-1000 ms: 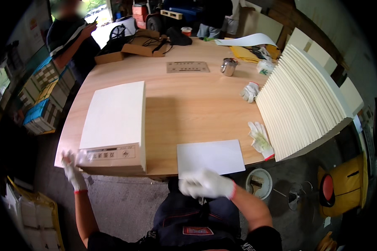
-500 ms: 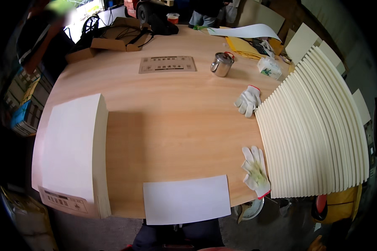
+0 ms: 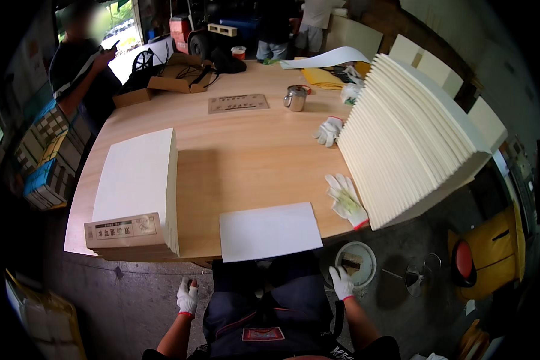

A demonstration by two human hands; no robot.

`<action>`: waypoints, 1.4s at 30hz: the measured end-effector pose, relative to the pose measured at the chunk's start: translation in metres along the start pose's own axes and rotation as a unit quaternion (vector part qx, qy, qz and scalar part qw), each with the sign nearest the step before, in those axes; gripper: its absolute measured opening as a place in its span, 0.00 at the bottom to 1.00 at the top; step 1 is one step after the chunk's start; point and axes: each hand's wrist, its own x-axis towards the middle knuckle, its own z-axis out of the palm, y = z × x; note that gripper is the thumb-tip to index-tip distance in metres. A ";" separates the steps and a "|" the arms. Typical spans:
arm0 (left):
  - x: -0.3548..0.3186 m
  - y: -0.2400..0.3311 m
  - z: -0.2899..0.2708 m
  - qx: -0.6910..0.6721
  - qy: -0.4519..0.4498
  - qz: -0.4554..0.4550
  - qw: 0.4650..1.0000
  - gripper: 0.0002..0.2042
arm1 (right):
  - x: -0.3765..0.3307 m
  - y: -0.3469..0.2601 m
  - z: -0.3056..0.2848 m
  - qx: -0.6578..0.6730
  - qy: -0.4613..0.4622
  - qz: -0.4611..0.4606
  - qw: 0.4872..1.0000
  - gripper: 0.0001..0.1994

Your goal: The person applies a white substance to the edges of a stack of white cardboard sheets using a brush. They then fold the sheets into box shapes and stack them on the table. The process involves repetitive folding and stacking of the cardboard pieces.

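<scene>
My left hand [image 3: 187, 296], in a white glove with a red cuff, hangs below the table's front edge to the left of my lap. Its fingers are apart and nothing shows in them; one or more fingertips look bare. On the other side, my right hand [image 3: 341, 282], gloved the same way, is beside a white bucket [image 3: 372, 264] with its fingers stretched out, holding nothing. Between them, a white sheet [image 3: 270, 231] lies at the table's near edge. A loose glove [image 3: 345, 201] with a yellowish stain lies right of the sheet, and another loose glove [image 3: 328, 132] lies farther back.
A tall stack of white sheets [image 3: 138, 168] with a brown printed card [image 3: 123, 230] stands left. Fanned, cream-coloured layered stacks [image 3: 402, 138] fill the right. A metal mug [image 3: 295, 99], a brown card [image 3: 239, 103] and open cardboard [image 3: 180, 81] lie behind. A person [image 3: 81, 72] stands far left.
Both of my gloved hands have come into view below the table edge. The view has tilted and shifted, showing more floor, my lap and the bucket. The sheet and loose gloves appear unmoved on the table.
</scene>
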 end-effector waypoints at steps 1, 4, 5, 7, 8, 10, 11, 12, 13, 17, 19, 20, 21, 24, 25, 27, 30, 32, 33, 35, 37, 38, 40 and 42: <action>-0.012 0.061 -0.005 0.061 0.019 0.098 0.993 0.15 | -0.010 -0.030 -0.012 0.002 -0.023 -0.063 0.998 0.27; -0.034 0.118 0.009 0.214 -0.028 0.194 0.957 0.15 | -0.034 -0.068 -0.021 -0.125 0.008 -0.203 0.971 0.25; -0.028 0.103 0.009 0.171 -0.047 0.203 0.963 0.14 | -0.029 -0.070 -0.030 -0.099 -0.067 -0.189 0.975 0.23; -0.024 0.103 -0.005 0.159 -0.117 0.215 0.956 0.10 | -0.038 -0.059 -0.037 -0.085 -0.147 -0.258 0.951 0.18; -0.033 0.118 -0.016 0.194 -0.178 0.236 0.935 0.10 | -0.046 -0.054 -0.044 -0.070 -0.196 -0.303 0.930 0.16; -0.062 0.140 -0.042 0.267 -0.295 0.262 0.879 0.10 | -0.077 -0.038 -0.062 -0.147 -0.362 -0.358 0.848 0.11; -0.078 0.146 -0.063 0.299 -0.389 0.293 0.821 0.10 | -0.103 -0.056 -0.088 -0.159 -0.511 -0.259 0.804 0.08; -0.087 0.147 -0.071 0.323 -0.484 0.327 0.745 0.10 | -0.110 -0.008 -0.070 -0.150 -0.531 -0.402 0.731 0.06; -0.101 0.117 -0.083 0.279 -0.545 0.318 0.724 0.11 | -0.115 0.013 -0.067 -0.111 -0.646 -0.262 0.708 0.08; -0.117 0.143 -0.068 0.359 -0.674 0.333 0.554 0.15 | -0.083 0.060 -0.088 -0.251 -0.611 -0.111 0.742 0.15; -0.115 0.269 -0.030 0.461 -0.593 0.311 0.582 0.11 | -0.045 0.098 -0.071 -0.460 -0.372 -0.176 0.787 0.18; -0.109 0.317 -0.015 0.388 -0.512 0.424 0.638 0.09 | -0.029 0.115 -0.055 -0.543 -0.200 -0.159 0.800 0.19; -0.115 0.381 -0.003 0.372 -0.385 0.565 0.627 0.10 | -0.025 0.097 -0.068 -0.450 -0.196 -0.146 0.859 0.19; -0.098 0.501 0.041 0.179 -0.303 0.655 0.669 0.23 | -0.026 0.044 -0.101 -0.163 -0.144 -0.197 0.956 0.18; -0.096 0.538 0.062 0.135 -0.185 0.732 0.642 0.26 | -0.029 0.029 -0.107 -0.125 -0.137 -0.227 0.956 0.16; -0.122 0.622 0.096 0.074 -0.178 0.734 0.651 0.27 | -0.033 0.037 -0.105 -0.083 -0.119 -0.257 0.956 0.15; -0.111 0.695 0.136 0.075 -0.032 0.795 0.601 0.27 | -0.037 0.032 -0.095 -0.086 -0.108 -0.273 0.952 0.15; -0.110 0.718 0.154 0.123 -0.063 0.770 0.623 0.22 | -0.037 0.055 -0.086 -0.033 -0.099 -0.275 0.956 0.14; -0.110 0.726 0.159 0.173 -0.085 0.736 0.649 0.20 | -0.040 0.064 -0.085 -0.015 -0.100 -0.265 0.959 0.14; -0.109 0.733 0.169 0.185 -0.102 0.725 0.656 0.16 | -0.046 0.086 -0.083 -0.015 -0.105 -0.234 0.966 0.15; -0.095 0.738 0.175 0.185 -0.089 0.750 0.628 0.15 | -0.056 0.085 -0.093 -0.034 -0.147 -0.208 0.966 0.15; -0.094 0.742 0.176 0.179 -0.085 0.763 0.615 0.14 | -0.058 0.091 -0.094 -0.050 -0.158 -0.198 0.966 0.15; -0.092 0.751 0.172 0.194 -0.078 0.788 0.579 0.14 | -0.054 0.092 -0.091 -0.045 -0.157 -0.185 0.969 0.16; -0.090 0.754 0.175 0.188 -0.067 0.809 0.553 0.14 | -0.049 0.093 -0.091 -0.046 -0.156 -0.175 0.971 0.16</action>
